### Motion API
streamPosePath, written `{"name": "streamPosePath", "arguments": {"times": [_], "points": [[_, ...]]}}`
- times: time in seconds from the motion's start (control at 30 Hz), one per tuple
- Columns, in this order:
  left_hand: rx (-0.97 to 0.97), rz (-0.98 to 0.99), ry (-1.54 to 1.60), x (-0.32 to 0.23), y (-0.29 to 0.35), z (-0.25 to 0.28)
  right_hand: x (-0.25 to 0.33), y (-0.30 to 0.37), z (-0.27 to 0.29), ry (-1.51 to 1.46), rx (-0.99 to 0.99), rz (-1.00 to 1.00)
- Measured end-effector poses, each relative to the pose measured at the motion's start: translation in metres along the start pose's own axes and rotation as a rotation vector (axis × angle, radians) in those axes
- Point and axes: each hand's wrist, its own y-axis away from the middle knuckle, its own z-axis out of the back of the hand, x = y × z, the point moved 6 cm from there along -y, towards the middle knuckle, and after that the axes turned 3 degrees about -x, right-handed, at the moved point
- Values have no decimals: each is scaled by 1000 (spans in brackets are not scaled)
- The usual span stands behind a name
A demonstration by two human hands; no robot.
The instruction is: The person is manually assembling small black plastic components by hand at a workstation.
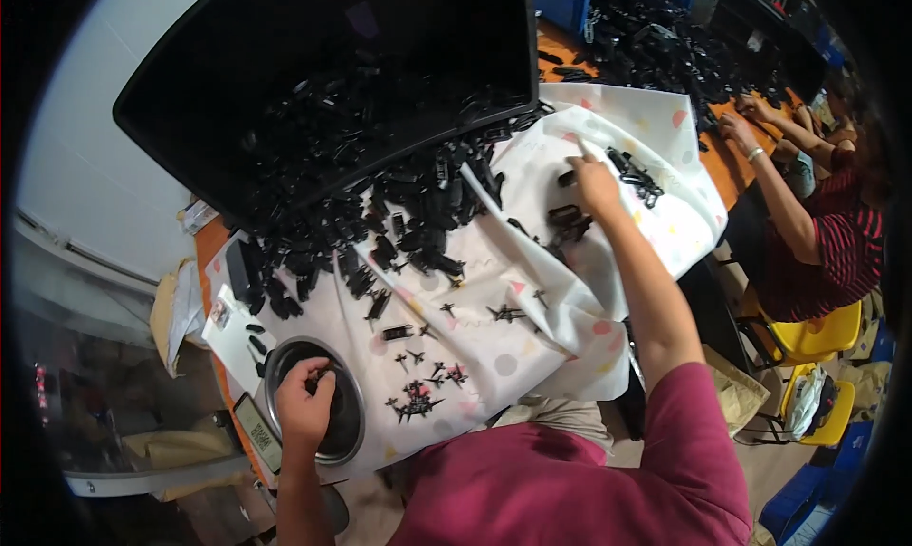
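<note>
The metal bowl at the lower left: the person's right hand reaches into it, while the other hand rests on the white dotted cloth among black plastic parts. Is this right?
Not quite. The head view shows the left hand reaching into the metal bowl, not the right. The right hand is the one resting on the white dotted cloth among the black plastic parts.

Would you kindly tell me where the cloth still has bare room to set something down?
Free: the cloth below the right hand, toward its near right edge. Small black bits dot the strip right of the metal bowl, where the left hand rests. Crowded: the black parts pile spilling from the big tray.
</note>
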Motion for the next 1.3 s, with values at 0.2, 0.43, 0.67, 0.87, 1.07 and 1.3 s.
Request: {"name": "streamPosePath", "arguments": {"times": [0.2, 0.43, 0.67, 0.87, 1.07, 1.3], "points": [[-111, -76, -301, 3, 12, 11, 28, 19, 2, -91, 157, 164], [13, -361, -274, -52, -49, -53, 47, 41, 15, 33, 103, 298], [368, -387, -689, -33, -54, -106, 56, 63, 41, -424, -93, 158], [566, 198, 679, -71, -41, -106, 143, 118, 66, -1647, 503, -230], [631, 285, 1217, -97, -36, -103, 183, 150, 78, -2038, 642, -382], [556, 92, 941, -101, -26, -92, 190, 163, 93, -2035, 781, -288]]}}
